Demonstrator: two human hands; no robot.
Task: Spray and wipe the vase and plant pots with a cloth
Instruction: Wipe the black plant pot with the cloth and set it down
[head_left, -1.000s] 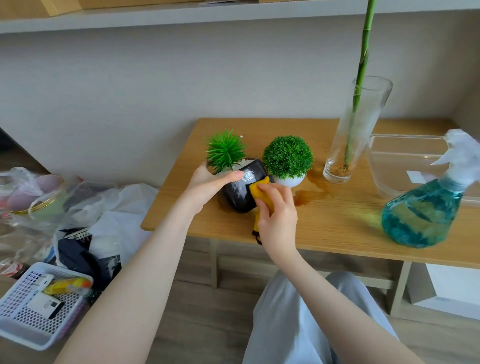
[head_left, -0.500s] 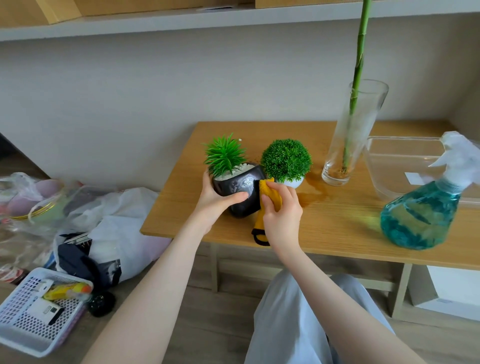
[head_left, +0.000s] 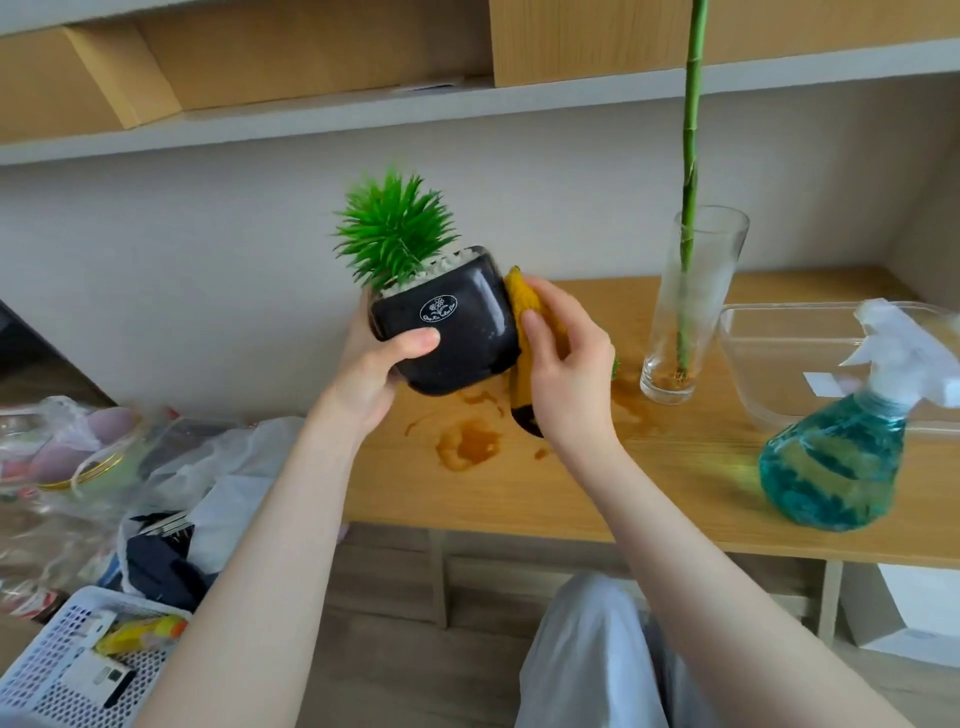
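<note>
wiping the black pot (head_left: 457, 332) held above the surface (head_left: 597, 493)

left hand (head_left: 371, 366) fingers gripping pot, right hand (head_left: 569, 364) fingers pinching yellow cloth (head_left: 522, 301); best pressed flat, pot turned steadily.

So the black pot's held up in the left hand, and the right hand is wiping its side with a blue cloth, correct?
Not quite: the cloth is yellow, not blue, as the head view shows. The rest holds: the left hand holds the black pot up, and the right hand wipes its side.

A clear plastic tub (head_left: 748, 364) sits far right on the wooden table (head_left: 597, 488), and a white basket (head_left: 47, 670) lies near left on the floor.
</note>
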